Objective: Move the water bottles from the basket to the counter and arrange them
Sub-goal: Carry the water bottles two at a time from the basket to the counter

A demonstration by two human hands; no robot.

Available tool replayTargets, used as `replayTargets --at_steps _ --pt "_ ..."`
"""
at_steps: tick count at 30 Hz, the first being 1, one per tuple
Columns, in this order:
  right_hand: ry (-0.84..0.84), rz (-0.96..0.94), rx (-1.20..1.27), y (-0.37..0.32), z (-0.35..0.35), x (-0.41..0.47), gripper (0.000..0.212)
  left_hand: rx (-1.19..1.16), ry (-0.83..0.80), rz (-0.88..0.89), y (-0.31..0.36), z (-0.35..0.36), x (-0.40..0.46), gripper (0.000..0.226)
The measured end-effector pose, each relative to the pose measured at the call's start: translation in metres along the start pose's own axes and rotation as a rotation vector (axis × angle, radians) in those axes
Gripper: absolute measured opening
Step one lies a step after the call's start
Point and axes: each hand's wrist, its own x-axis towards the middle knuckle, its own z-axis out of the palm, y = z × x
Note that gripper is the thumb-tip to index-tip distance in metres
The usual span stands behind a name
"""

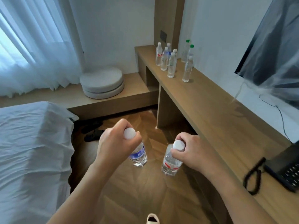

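Note:
My left hand point(113, 143) grips the neck of a clear water bottle with a blue label point(139, 155), white cap up, over the wood floor. My right hand point(192, 151) grips the neck of a second clear bottle with a red label point(170, 162), also upright. Both hang in the air, left of the long wooden counter point(202, 101). At the counter's far end stand several water bottles point(169, 62) in a cluster, two of them with green caps point(189, 46) near the wall. No basket is in view.
A bed with white sheets point(32, 151) fills the left side. Round white cushions point(102, 83) sit on a low bench under the curtained window. A plastic-covered TV point(275, 46) hangs above the counter. A dark telephone point(284, 168) with coiled cord sits at the counter's near end. Slippers point(92, 130) lie on the floor.

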Motion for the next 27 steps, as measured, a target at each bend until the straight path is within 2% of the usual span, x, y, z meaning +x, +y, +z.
replayTargets --at_steps 7,16,20,27 --pt "0.085 0.055 0.079 0.008 -0.029 0.146 0.024 -0.027 0.008 -0.044 -0.018 0.039 0.148 0.018" --pt "0.03 0.154 0.114 0.02 -0.039 0.357 0.023 -0.052 -0.098 0.009 -0.063 0.105 0.357 0.018" --pt "0.066 0.224 0.182 0.033 -0.057 0.438 0.024 -0.075 -0.134 0.058 -0.067 0.135 0.457 0.018" --pt "0.177 0.348 0.239 0.068 -0.078 0.575 0.021 -0.119 -0.162 0.043 -0.078 0.202 0.604 0.016"
